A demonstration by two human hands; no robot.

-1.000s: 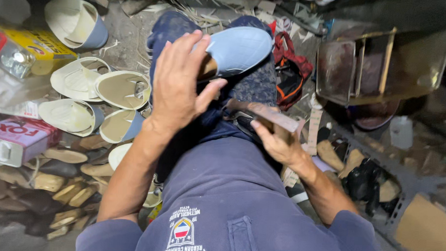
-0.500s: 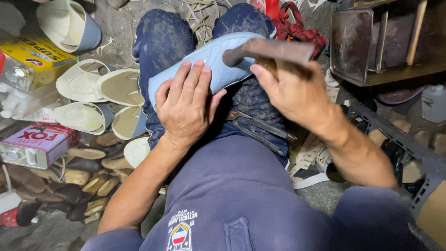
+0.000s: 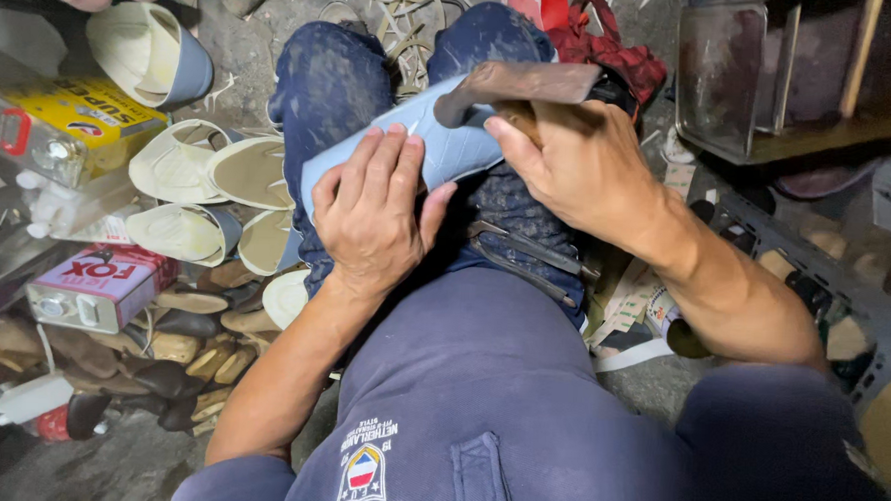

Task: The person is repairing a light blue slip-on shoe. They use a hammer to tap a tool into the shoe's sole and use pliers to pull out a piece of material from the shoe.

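Nearby, cream soles [image 3: 184,164] crowd the left hand [image 3: 372,212].

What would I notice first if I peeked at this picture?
First, the two hands in the middle: the left hand presses a pale blue shoe piece flat on the person's lap, while the right hand grips a brown metal-headed tool over it. At the left, cream and blue shoe uppers lie heaped on the floor.
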